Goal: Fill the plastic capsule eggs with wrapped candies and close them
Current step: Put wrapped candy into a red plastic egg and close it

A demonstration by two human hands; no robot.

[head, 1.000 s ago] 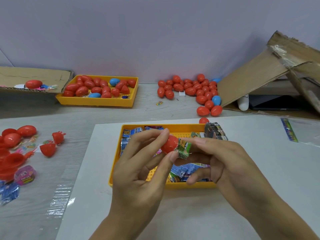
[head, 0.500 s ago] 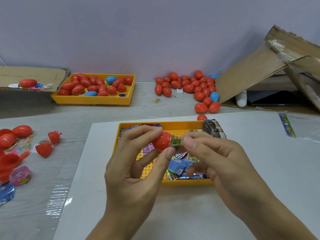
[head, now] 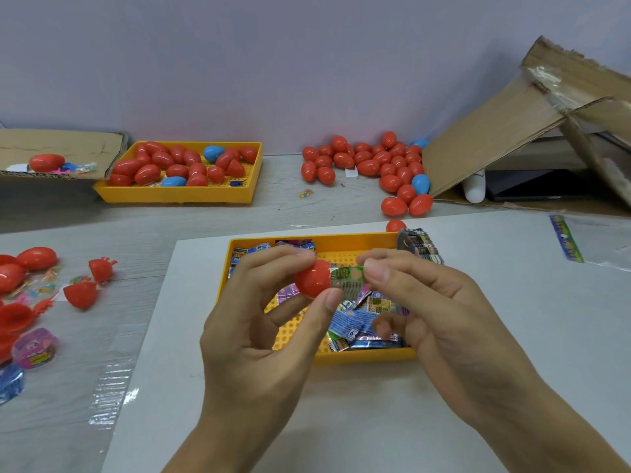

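stuffing: a green wrapped candy is being fed into the open mouth of a red egg half, held up over the near tray.
white board (head: 512, 336): bears the near tray; the work happens above it.
far tray (head: 177, 196): yellow, at the back left, heaped with closed red eggs and two blue ones.
egg pile (head: 368, 162): loose red eggs and a couple of blue, on the bare table beside the cardboard flap.
near tray (head: 358, 358): yellow, holding the stock of wrapped candies under both hands.
left hand (head: 259, 336): thumb and fingers pinch the egg half, mouth facing right.
right hand (head: 440, 312): fingertips pinch the outer end of the candy and press it toward the mouth.
egg half (head: 312, 279): red, gripped in the air; its mate cannot be made out.
candy (head: 346, 278): partly inside the half, most of the wrapper showing outside.
step in hand: filling, roughly midway for this egg, by my reading.
next move: likely a firm push or fold so that no wrapper overhangs the rim, then fetching the other half to snap shut.
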